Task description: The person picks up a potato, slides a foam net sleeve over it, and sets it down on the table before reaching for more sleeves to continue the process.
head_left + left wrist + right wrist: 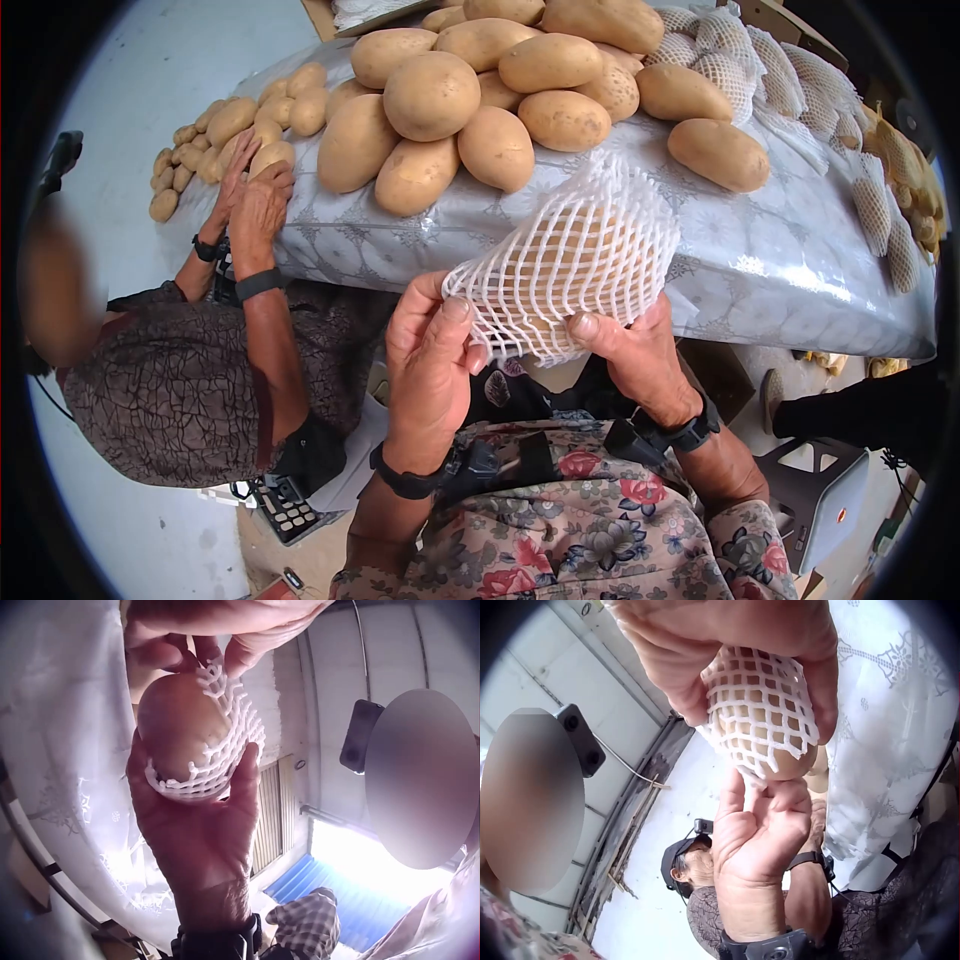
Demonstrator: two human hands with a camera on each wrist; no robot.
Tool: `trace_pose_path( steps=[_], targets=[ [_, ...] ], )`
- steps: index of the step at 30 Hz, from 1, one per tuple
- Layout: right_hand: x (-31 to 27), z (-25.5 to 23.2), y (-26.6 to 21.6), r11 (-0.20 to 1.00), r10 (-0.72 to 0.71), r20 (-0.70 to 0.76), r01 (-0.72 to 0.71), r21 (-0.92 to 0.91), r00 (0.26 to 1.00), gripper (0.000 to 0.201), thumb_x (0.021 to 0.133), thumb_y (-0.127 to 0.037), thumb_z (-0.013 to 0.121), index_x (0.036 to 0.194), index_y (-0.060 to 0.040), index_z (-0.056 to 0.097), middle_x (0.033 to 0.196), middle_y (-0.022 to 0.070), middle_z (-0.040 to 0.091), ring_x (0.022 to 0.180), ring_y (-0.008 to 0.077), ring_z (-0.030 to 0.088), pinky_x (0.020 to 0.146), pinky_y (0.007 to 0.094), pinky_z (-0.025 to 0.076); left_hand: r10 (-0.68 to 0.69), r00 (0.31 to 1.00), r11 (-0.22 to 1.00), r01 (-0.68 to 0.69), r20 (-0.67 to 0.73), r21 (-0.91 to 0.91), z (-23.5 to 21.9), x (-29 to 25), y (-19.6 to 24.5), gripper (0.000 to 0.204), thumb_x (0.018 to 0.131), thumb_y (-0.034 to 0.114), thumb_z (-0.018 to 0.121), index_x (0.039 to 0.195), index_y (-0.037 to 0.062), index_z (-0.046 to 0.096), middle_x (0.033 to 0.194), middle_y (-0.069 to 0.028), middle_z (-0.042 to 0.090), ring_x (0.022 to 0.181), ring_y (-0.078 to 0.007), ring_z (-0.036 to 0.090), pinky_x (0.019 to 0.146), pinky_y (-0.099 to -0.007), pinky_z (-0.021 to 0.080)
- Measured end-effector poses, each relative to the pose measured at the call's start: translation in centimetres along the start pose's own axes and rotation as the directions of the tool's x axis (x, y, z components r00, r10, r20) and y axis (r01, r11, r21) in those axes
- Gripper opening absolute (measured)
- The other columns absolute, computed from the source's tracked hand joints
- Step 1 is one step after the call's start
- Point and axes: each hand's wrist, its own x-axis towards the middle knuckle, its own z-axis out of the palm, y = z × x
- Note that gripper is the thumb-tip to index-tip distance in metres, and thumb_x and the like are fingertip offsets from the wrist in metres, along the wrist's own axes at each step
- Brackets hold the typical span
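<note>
indoors, patterned cloth (67, 750) and panelling (390, 652) flank the netted potato (180, 724).

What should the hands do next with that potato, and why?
Probably the left hand should tug the white net a bit further over the potato, because one side looks bare in the left wrist view. That hand pinches the net's edge, and the right hand grips the netted potato.
</note>
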Motion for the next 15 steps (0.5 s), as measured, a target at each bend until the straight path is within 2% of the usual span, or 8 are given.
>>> trace_pose_path(
  steps=[4, 6, 7, 10, 11, 15],
  targets=[
    [0.0, 0.0, 0.5, 1.0, 0.005, -0.014, -0.004, 0.017, 1.0, 0.059, 0.075, -0.018, 0.074, 0.122, 0.0019, 0.044, 0.111, 0.0085, 0.06, 0.1, 0.0142, 0.057, 0.089, 0.0305, 0.046, -0.161, 0.985, 0.97, 0.17, 0.067, -0.171, 0.1, -0.2, 0.8, 0.023, 0.091, 0.02, 0.052, 0.108, 0.0043, 0.048, 0.088, -0.0062, 0.059, 0.062, -0.0102, 0.052, 0.049, -0.0238, 0.041],
    [-0.1, -0.2, 0.4, 0.998, 0.007, -0.009, -0.007, -0.066, 1.0, 0.058, 0.075, -0.017, 0.073, 0.122, 0.0021, 0.044, 0.111, 0.0083, 0.06, 0.099, 0.014, 0.057, 0.088, 0.0304, 0.046, -0.22, 0.97, 0.938, 0.239, 0.102, -0.252, -0.6, 0.1, 0.1, 0.022, 0.091, 0.02, 0.053, 0.106, 0.0046, 0.049, 0.089, -0.0062, 0.059, 0.063, -0.0109, 0.053, 0.049, -0.0248, 0.042],
    [-0.2, -0.3, 0.3, 0.994, 0.008, -0.007, -0.008, -0.108, 1.0, 0.058, 0.076, -0.017, 0.073, 0.122, 0.0022, 0.044, 0.111, 0.0082, 0.06, 0.099, 0.014, 0.057, 0.087, 0.0304, 0.046, -0.228, 0.97, 0.939, 0.243, 0.088, -0.245, -0.6, 0.1, -0.1, 0.021, 0.09, 0.019, 0.055, 0.105, 0.0051, 0.049, 0.087, -0.006, 0.059, 0.062, -0.0109, 0.053, 0.049, -0.0252, 0.042],
    [0.0, -0.3, 0.7, 0.999, -0.024, -0.055, 0.027, 0.048, 0.998, 0.056, 0.076, -0.016, 0.073, 0.121, 0.0023, 0.045, 0.109, 0.0079, 0.061, 0.097, 0.0136, 0.058, 0.085, 0.03, 0.047, -0.196, 0.975, 0.963, 0.212, 0.102, -0.169, -1.0, -0.4, -1.0, 0.019, 0.089, 0.017, 0.057, 0.103, 0.0057, 0.05, 0.085, -0.0054, 0.06, 0.062, -0.0106, 0.053, 0.049, -0.0257, 0.042],
    [0.1, -0.3, 0.6, 0.998, -0.031, -0.063, 0.034, 0.048, 0.998, 0.055, 0.076, -0.016, 0.073, 0.12, 0.0022, 0.046, 0.108, 0.0078, 0.061, 0.096, 0.0135, 0.058, 0.085, 0.0298, 0.047, -0.219, 0.965, 0.944, 0.247, 0.147, -0.218, -1.4, -0.6, -1.4, 0.016, 0.088, 0.015, 0.058, 0.1, 0.0065, 0.051, 0.082, -0.0037, 0.059, 0.062, -0.0096, 0.052, 0.05, -0.0253, 0.043],
    [0.2, -0.5, 0.5, 0.996, -0.039, -0.082, 0.045, 0.073, 0.996, 0.053, 0.076, -0.016, 0.072, 0.119, 0.002, 0.047, 0.106, 0.0075, 0.062, 0.095, 0.0134, 0.058, 0.084, 0.0294, 0.047, -0.33, 0.931, 0.895, 0.36, 0.154, -0.263, -1.7, -0.9, -3.1, 0.014, 0.088, 0.015, 0.059, 0.097, 0.0074, 0.051, 0.078, -0.0013, 0.056, 0.062, -0.0084, 0.052, 0.054, -0.0247, 0.043]
  ],
)
